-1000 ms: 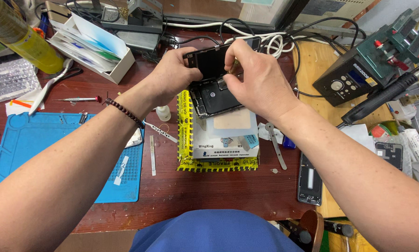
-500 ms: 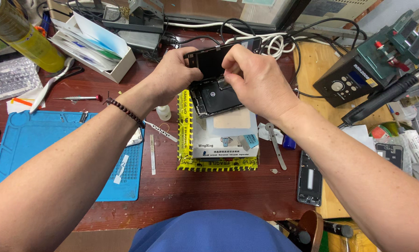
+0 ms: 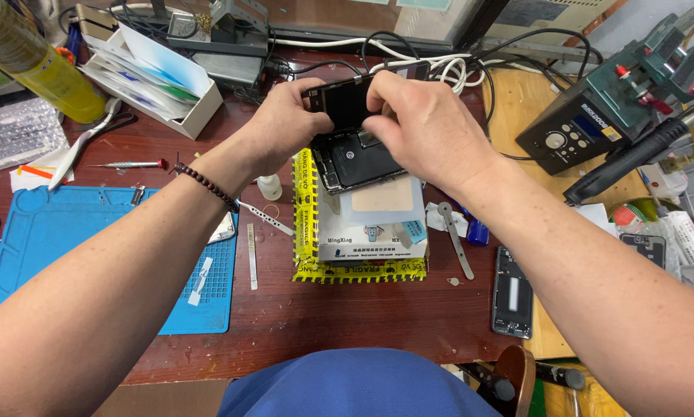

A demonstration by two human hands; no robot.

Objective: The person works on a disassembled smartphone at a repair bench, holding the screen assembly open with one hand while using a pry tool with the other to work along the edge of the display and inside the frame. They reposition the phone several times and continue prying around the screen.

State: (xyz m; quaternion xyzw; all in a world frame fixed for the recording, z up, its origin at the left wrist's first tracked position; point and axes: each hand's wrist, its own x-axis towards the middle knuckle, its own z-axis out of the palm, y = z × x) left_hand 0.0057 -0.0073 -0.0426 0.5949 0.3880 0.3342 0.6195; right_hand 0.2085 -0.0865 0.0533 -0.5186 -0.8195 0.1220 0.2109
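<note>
Little has shifted; both hands stay put. Left hand [image 3: 285, 127] and right hand [image 3: 424, 127] pinch the screen [image 3: 345, 104], tilted above the phone [image 3: 358, 158].

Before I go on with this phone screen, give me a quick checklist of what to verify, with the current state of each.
1. Left hand grip on the lifted screen panel: ok, fingers on its left edge.
2. Right hand grip on the panel: ok, fingers over its right side.
3. Open phone body supported: ok, it lies on the white box.
4. Ribbon cables between panel and body free: cannot tell, hidden by the hands.
5. Metal pry tool near: ok, right of the box.
6. Loose screws accounted for: cannot tell.
</note>
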